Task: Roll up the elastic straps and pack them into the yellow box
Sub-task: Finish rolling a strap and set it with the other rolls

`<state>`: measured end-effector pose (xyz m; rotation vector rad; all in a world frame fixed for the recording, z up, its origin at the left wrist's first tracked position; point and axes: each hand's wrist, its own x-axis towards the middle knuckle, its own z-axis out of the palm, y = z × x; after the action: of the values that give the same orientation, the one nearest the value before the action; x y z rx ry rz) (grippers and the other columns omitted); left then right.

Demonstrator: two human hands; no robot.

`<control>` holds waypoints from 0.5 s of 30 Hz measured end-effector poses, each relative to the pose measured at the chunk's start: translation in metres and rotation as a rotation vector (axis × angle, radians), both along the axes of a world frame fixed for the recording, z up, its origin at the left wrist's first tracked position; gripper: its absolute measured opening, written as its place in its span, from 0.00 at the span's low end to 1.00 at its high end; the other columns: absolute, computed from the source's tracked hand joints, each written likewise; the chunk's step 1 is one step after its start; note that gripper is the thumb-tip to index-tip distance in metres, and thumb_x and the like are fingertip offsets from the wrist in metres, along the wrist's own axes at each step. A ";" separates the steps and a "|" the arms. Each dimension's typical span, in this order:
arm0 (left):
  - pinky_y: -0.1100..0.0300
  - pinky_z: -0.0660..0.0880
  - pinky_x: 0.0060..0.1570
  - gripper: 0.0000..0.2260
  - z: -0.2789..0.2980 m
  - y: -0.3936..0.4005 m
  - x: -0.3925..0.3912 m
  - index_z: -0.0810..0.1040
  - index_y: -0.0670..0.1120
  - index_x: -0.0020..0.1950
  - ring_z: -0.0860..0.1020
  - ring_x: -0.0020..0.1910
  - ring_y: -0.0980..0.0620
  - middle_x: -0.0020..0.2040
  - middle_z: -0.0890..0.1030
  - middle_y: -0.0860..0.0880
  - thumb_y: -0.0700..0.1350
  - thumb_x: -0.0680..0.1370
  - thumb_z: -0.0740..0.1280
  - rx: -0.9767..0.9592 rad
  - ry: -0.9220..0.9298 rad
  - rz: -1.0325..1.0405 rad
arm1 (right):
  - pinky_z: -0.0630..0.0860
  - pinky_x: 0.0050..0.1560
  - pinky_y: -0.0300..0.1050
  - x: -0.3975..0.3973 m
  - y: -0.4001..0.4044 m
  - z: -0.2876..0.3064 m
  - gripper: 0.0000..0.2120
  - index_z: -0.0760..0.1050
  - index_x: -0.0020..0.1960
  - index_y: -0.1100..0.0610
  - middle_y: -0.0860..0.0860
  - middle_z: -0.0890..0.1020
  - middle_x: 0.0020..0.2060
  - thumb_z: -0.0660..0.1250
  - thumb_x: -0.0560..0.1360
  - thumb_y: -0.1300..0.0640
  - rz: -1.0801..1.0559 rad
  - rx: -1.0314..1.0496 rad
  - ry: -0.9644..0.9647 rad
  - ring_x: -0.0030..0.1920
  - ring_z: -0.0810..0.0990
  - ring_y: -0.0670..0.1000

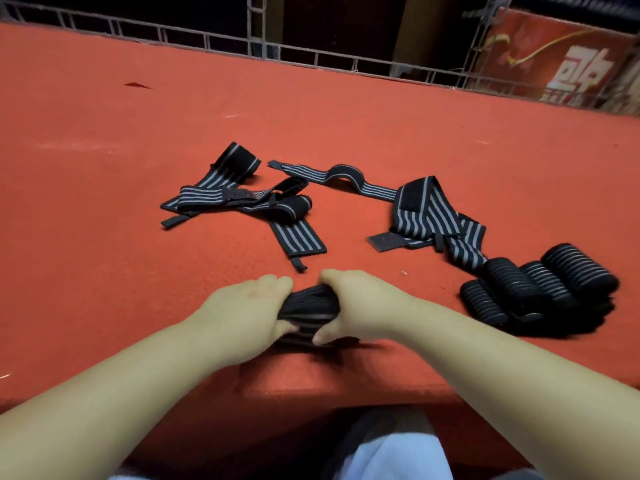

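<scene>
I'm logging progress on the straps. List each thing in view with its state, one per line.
Strap in hands: partly rolled, gripped at both ends.
Left hand: grips the strap.
Right hand: grips the strap.
Loose straps: unrolled, tangled on the red table.
Rolled straps: finished, clustered at right.
Yellow box: not in view.

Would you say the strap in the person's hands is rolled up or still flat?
Mostly rolled: the strap forms a thick bundle gripped between left hand and right hand.
</scene>
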<state>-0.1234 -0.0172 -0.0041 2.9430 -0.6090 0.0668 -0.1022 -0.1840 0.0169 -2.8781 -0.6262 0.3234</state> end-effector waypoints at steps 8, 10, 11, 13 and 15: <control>0.60 0.78 0.47 0.11 0.032 -0.040 0.046 0.79 0.47 0.50 0.82 0.44 0.55 0.44 0.84 0.51 0.49 0.71 0.74 -1.065 0.444 0.080 | 0.77 0.52 0.37 0.032 -0.079 0.034 0.21 0.80 0.51 0.54 0.45 0.85 0.45 0.80 0.62 0.49 -0.348 0.746 0.319 0.46 0.83 0.43; 0.56 0.79 0.49 0.10 0.037 -0.068 0.060 0.79 0.48 0.55 0.83 0.49 0.53 0.49 0.85 0.51 0.46 0.74 0.69 -1.252 0.619 0.038 | 0.80 0.44 0.37 0.044 -0.102 0.048 0.27 0.79 0.53 0.54 0.46 0.85 0.43 0.79 0.59 0.43 -0.440 0.788 0.288 0.40 0.83 0.42; 0.56 0.79 0.49 0.09 0.038 -0.083 0.067 0.79 0.49 0.55 0.83 0.49 0.54 0.49 0.85 0.52 0.46 0.75 0.67 -1.281 0.646 0.018 | 0.75 0.31 0.33 0.048 -0.114 0.055 0.25 0.79 0.53 0.55 0.46 0.83 0.39 0.78 0.62 0.44 -0.469 0.794 0.274 0.32 0.80 0.39; 0.56 0.78 0.48 0.08 0.040 -0.117 0.083 0.79 0.52 0.55 0.82 0.49 0.55 0.50 0.84 0.54 0.48 0.77 0.65 -1.304 0.686 -0.002 | 0.66 0.22 0.30 0.059 -0.143 0.067 0.17 0.79 0.51 0.55 0.45 0.80 0.33 0.76 0.66 0.48 -0.507 0.771 0.240 0.24 0.75 0.37; 0.58 0.78 0.45 0.07 0.040 -0.151 0.101 0.78 0.52 0.54 0.83 0.47 0.55 0.48 0.84 0.54 0.49 0.78 0.64 -1.341 0.756 -0.028 | 0.72 0.29 0.32 0.070 -0.174 0.081 0.12 0.80 0.48 0.56 0.47 0.83 0.35 0.74 0.69 0.50 -0.517 0.728 0.210 0.30 0.80 0.41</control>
<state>-0.0229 -0.1681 0.0364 1.4767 -0.2689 -0.4352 -0.0323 -0.3580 0.0979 -2.1524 0.0581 0.2437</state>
